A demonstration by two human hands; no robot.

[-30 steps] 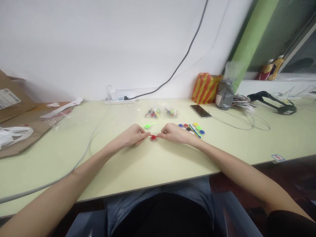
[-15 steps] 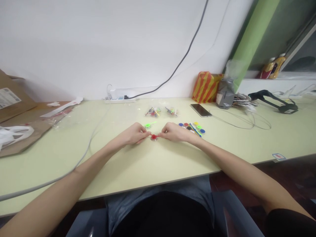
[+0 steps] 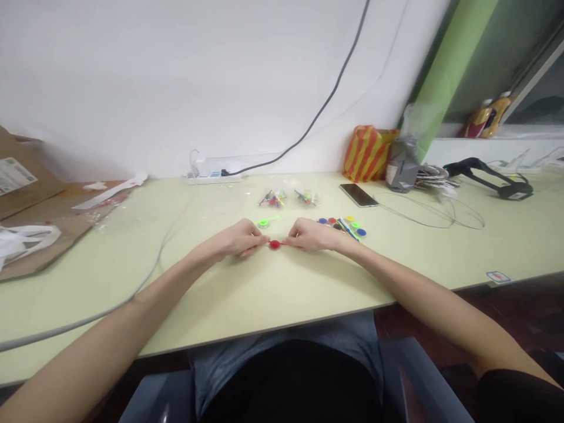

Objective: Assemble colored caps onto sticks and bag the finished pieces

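Note:
Pinched between its fingertips, my left hand has one end of a thin red plastic strip. My right hand pinches the strip's other end. Between the two hands, a small round red plastic piece with a paler rim is at the middle of the strip, low over the table. I cannot tell whether it touches the tabletop. Just beyond my left fingers lies a bright green round piece with a green strip. Behind my right hand are several coloured round pieces and strips, partly hidden by that hand.
Two clear bags of small colourful parts lie farther back. A phone and a striped bag are at the right rear. A grey cable crosses the left side. The power strip sits against the wall.
The red round piece now looks flatter, with less of its clear lower part showing. Both hands keep their pinch in nearly the same place.

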